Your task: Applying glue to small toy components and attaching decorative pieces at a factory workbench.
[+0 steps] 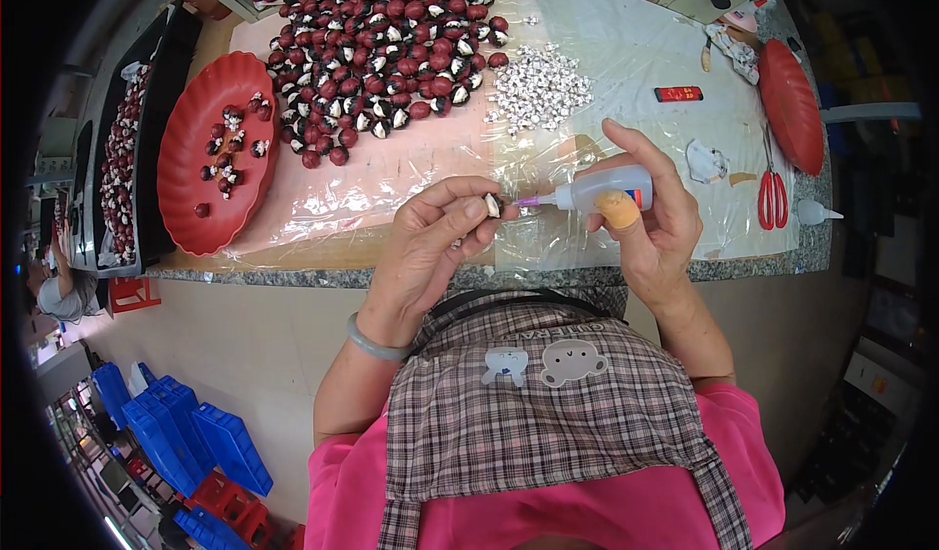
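Between the thumb and fingers of my left hand (427, 242) is a small black-and-white piece (492, 205), like those in the pile of small dark red, black and white balls (391, 46). My right hand (660, 232) is wrapped round a translucent squeeze bottle (587, 192) lying sideways, its purple nozzle (529, 201) pointing left at the piece. Whether the tip touches it, I cannot tell. A yellowish cover sits on one digit of this hand. Beyond both hands lies a heap of small white pieces (540, 86).
A red scalloped tray (181, 159) with several balls stands at left, beside a black crate (161, 81) of more balls. At right are red-handled scissors (772, 201), a small bottle (814, 211), a red-and-black box (679, 93) and another red tray (790, 110). Clear plastic film covers the table.
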`<state>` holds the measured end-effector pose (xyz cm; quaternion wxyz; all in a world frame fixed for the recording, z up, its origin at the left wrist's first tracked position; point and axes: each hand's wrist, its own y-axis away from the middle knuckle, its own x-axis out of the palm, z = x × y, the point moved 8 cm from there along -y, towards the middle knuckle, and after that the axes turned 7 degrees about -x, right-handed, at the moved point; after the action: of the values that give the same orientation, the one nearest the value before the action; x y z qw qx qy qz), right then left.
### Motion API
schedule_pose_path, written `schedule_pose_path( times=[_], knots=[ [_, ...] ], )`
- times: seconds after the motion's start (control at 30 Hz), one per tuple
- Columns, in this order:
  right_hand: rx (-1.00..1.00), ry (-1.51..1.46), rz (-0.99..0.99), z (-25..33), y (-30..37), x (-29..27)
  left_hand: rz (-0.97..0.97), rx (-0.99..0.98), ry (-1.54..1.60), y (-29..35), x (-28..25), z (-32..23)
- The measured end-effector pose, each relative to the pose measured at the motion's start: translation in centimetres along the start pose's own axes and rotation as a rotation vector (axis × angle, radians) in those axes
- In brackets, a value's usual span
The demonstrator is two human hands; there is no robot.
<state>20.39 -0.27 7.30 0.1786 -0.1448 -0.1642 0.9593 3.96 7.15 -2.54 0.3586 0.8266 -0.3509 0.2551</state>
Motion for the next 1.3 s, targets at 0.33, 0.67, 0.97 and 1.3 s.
schedule_pose_path(
  times=[0.33,0.67,0.97,1.3],
  knots=[
    [-0.045,0.113,0.048,-0.1,0.1,0.4,-0.046,-0.015,-0.036,0.0,-0.1,0.2],
    [-0.078,0.198,0.1,0.5,0.0,0.7,-0.016,-0.04,-0.052,-0.2,0.0,0.4],
    [0.081,-0.18,-0.002,-1.8,0.0,-1.5,0.013,0.009,-0.009,0.1,0.1,-0.3],
    [0.522,-0.34,0.057,-7.8,-1.3,0.8,-0.041,0.048,0.012,0.6,-1.4,-1.1]
  ],
)
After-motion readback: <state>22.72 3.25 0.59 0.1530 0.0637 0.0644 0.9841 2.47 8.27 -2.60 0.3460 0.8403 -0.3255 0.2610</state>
